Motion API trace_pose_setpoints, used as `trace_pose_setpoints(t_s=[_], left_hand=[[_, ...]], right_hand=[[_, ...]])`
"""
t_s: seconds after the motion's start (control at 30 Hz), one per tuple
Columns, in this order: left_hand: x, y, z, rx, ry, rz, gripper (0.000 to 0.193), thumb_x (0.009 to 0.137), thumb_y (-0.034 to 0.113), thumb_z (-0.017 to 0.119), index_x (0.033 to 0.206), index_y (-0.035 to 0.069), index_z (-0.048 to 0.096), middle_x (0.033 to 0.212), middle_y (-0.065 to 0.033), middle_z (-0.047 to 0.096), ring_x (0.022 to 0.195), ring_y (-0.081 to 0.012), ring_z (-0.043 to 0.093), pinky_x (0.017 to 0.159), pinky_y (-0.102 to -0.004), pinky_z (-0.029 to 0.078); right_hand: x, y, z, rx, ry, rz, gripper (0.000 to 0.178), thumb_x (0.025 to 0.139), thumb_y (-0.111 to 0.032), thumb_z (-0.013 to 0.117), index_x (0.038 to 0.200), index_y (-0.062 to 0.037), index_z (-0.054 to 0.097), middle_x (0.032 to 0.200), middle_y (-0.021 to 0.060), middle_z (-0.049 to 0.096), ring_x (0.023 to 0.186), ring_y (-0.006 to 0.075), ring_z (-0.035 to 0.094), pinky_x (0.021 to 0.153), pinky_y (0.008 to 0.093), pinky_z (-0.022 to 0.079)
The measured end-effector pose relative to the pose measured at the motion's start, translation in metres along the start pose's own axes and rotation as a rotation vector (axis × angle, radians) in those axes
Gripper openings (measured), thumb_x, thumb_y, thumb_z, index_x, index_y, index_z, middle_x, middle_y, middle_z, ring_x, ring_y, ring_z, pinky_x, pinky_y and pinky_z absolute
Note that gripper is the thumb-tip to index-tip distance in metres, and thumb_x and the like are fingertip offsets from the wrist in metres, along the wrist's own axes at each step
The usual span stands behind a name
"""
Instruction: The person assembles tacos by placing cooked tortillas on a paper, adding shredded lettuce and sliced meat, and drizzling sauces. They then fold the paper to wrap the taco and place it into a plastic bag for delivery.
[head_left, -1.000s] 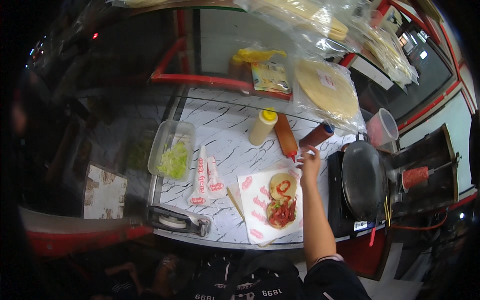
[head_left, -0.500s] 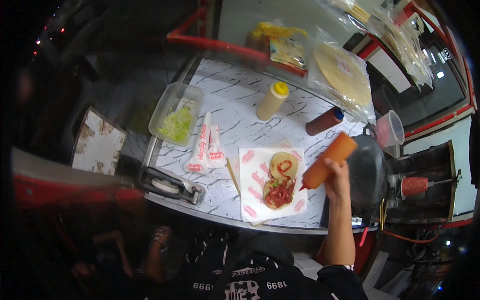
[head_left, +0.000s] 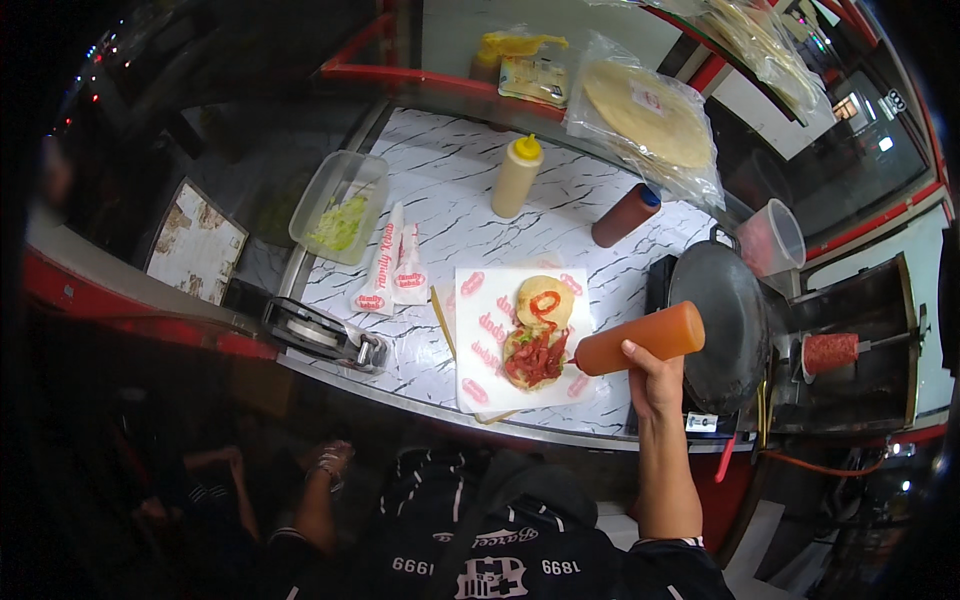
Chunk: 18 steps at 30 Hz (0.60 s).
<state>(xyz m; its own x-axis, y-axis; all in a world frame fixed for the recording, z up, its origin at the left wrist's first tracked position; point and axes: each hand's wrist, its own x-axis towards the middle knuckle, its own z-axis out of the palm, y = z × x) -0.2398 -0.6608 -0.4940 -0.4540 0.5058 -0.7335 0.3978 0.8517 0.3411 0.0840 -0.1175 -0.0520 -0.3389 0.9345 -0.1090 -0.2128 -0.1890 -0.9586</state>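
The right hand [head_left: 657, 385] holds an orange bottle [head_left: 640, 340], its thumb pressed on the near side and the other fingers mostly hidden behind it. The bottle tilts, its nozzle [head_left: 572, 362] pointing to 9 o'clock, at the edge of the filled bun half [head_left: 535, 360]; whether it touches, I cannot tell. That half bears red strips and some green. The other half [head_left: 545, 300] adjoins it at 12 o'clock, with a loop of red sauce. Both lie open on white paper [head_left: 480, 340] on the counter [head_left: 580, 170].

Seen from the bun, the right hand is at 4 o'clock. A cream bottle with a yellow cap [head_left: 515, 185] stands at 12 o'clock, a dark red bottle [head_left: 622, 218] at 1 and a black pan [head_left: 725, 330] at 3. At 10 o'clock lie paper sleeves [head_left: 390, 262], with a tub [head_left: 370, 175] of lettuce [head_left: 340, 225] beyond. A tape dispenser [head_left: 320, 335] sits at 9.

A dim limb [head_left: 315, 505] shows at 8 o'clock, below the counter; whose, I cannot tell, nor how the left hand's fingers stand.
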Motion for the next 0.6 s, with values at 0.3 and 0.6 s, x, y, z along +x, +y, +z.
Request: trace_pose_setpoints(t_s=[0.3,0.6], left_hand=[[0.0,-0.034,0.027,0.281,-0.031,0.135,0.041,0.102,0.034,0.043,0.118,0.008,0.071,0.122,-0.0208,0.07,0.107,-0.0386,0.07,0.091,-0.0522,0.057],[0.028,-0.061,-0.015,0.587,0.069,0.396,0.037,0.101,0.027,0.045,0.122,0.008,0.069,0.124,-0.0245,0.068,0.118,-0.0392,0.067,0.099,-0.0511,0.055]], right_hand=[[-0.013,-0.029,0.008,-0.022,0.019,-0.039,0.046,0.081,0.007,0.078,0.121,-0.0059,0.057,0.11,0.0084,0.064,0.108,0.0257,0.064,0.102,0.0437,0.049],[-0.028,-0.038,0.021,-0.012,0.078,-0.06,0.051,0.078,0.008,0.081,0.122,-0.0044,0.058,0.11,0.0098,0.065,0.106,0.0255,0.066,0.098,0.0439,0.052]])
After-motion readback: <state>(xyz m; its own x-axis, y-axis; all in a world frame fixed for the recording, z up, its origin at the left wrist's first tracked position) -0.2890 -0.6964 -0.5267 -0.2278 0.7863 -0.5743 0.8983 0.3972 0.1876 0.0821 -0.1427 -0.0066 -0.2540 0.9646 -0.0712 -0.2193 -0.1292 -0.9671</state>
